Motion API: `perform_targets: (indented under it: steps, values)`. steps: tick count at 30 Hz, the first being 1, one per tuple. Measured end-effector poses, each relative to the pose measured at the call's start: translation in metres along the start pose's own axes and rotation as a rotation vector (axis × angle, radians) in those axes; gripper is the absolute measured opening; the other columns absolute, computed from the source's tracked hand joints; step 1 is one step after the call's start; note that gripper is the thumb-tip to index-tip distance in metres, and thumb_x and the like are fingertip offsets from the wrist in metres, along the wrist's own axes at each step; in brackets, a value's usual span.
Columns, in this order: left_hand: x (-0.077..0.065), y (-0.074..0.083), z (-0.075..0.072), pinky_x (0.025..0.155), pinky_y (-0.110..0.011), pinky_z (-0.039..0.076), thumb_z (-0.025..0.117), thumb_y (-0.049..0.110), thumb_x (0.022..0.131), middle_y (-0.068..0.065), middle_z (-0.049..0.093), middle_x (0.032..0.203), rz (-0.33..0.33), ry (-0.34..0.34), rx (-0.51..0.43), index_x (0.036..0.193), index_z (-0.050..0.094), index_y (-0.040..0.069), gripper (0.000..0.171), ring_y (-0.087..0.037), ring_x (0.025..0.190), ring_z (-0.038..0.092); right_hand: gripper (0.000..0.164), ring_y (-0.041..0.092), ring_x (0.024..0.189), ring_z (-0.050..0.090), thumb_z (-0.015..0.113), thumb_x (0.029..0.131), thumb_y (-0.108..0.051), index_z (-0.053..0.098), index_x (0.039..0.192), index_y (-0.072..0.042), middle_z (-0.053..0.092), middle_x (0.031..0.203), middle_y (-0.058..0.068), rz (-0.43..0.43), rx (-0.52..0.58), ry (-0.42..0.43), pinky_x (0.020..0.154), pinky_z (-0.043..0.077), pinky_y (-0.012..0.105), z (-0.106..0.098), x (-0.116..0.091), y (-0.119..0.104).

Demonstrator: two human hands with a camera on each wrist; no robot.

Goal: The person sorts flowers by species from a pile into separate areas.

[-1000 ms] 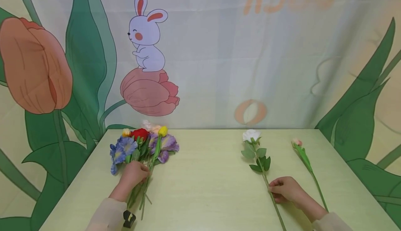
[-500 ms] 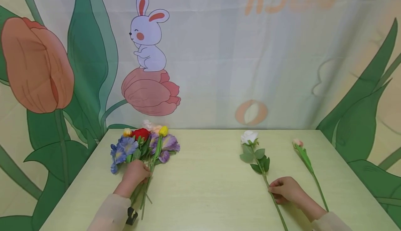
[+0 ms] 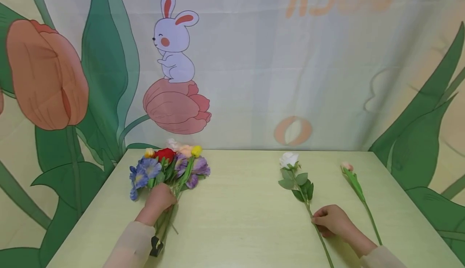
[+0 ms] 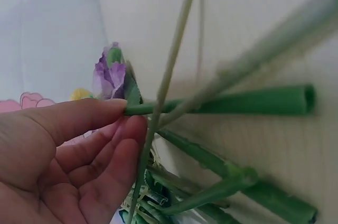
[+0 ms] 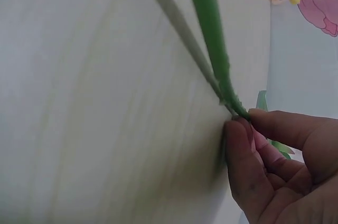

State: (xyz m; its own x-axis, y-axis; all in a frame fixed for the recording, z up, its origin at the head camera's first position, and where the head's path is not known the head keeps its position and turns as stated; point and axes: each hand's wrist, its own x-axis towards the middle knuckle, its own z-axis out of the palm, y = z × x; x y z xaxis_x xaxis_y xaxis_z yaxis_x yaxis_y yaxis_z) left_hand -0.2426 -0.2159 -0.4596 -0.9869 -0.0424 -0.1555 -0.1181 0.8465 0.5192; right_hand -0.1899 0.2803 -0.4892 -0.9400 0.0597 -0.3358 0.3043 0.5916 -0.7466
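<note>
On the left of the table, my left hand (image 3: 161,197) pinches the green stem (image 4: 253,101) of a yellow tulip (image 3: 196,151) between thumb and forefinger. It rests over the stems of a loose bunch. In that bunch lie a red rose (image 3: 165,154), blue irises (image 3: 145,169) and a purple iris (image 3: 200,166). Other stems cross close to the fingertips in the left wrist view. My right hand (image 3: 330,219) pinches the stem (image 5: 208,28) of a white rose (image 3: 289,160) at mid-length. Its bloom points to the back of the table.
A pale pink tulip (image 3: 347,166) lies to the right of the right hand, its stem running toward the forearm. Bare tabletop (image 3: 236,211) stretches between the bunch and the white rose. A printed curtain (image 3: 239,66) hangs behind the table. A small black object (image 3: 156,246) shows beside the left sleeve.
The yellow tulip's bloom has swung slightly right and its lower stem left, in among the bunch's stems. The white rose's bloom has tipped a little left. The right hand keeps its pinch.
</note>
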Motion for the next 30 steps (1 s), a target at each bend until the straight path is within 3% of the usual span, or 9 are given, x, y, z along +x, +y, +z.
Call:
perform_targets:
  steps: [6,9,13,20,25,30]
  values:
    - [0.000,0.002,-0.005,0.051,-0.023,0.030,0.061,0.002,0.083,0.006,0.041,0.045,0.067,0.032,-0.074,0.048,0.043,0.016,0.041,-0.010,0.047,0.036,0.013,0.012,0.065,0.063,0.071,0.092,-0.004,0.070,0.099,0.007,0.068,0.077,0.005,-0.017,-0.039,0.015,0.057,0.059,0.029,0.001,-0.001,0.000]
    - [-0.001,0.006,-0.010,0.054,-0.024,0.036,0.063,0.003,0.088,0.002,0.052,0.052,0.065,0.026,-0.135,0.058,0.059,0.005,0.031,-0.011,0.052,0.044,0.013,0.012,0.065,0.063,0.072,0.091,-0.004,0.070,0.098,0.008,0.067,0.076,0.005,-0.030,-0.052,0.014,0.057,0.059,0.030,0.001,-0.001,-0.001]
    - [-0.001,0.014,-0.016,0.058,-0.026,0.043,0.064,0.006,0.094,-0.005,0.065,0.064,0.048,0.025,-0.182,0.082,0.074,-0.005,0.018,-0.014,0.060,0.054,0.014,0.013,0.067,0.062,0.072,0.091,-0.004,0.070,0.097,0.008,0.067,0.076,0.006,-0.043,-0.079,0.012,0.058,0.060,0.030,0.001,0.000,-0.004]
    - [0.000,0.028,-0.024,0.063,-0.028,0.046,0.063,0.009,0.097,-0.009,0.067,0.068,0.048,0.042,-0.224,0.096,0.075,-0.006,0.020,-0.018,0.067,0.059,0.015,0.013,0.067,0.061,0.071,0.091,-0.007,0.071,0.096,0.007,0.068,0.078,0.006,-0.100,-0.135,0.026,0.059,0.057,0.029,-0.006,0.002,-0.012]
    - [-0.001,0.039,-0.025,0.063,-0.028,0.051,0.066,0.010,0.097,-0.013,0.073,0.077,0.086,0.062,-0.244,0.103,0.076,-0.007,0.021,-0.017,0.069,0.065,0.019,0.015,0.073,0.065,0.066,0.096,-0.008,0.068,0.104,0.009,0.071,0.089,0.013,-0.114,-0.082,0.035,0.064,0.061,0.032,-0.013,0.004,-0.023]
    - [-0.003,0.051,-0.022,0.066,-0.031,0.060,0.068,0.008,0.095,-0.022,0.076,0.091,0.115,0.075,-0.316,0.104,0.075,-0.009,0.020,-0.025,0.074,0.074,0.027,0.019,0.079,0.068,0.066,0.098,-0.014,0.066,0.112,0.009,0.071,0.099,0.019,-0.159,-0.007,0.042,0.069,0.063,0.035,-0.012,0.004,-0.040]
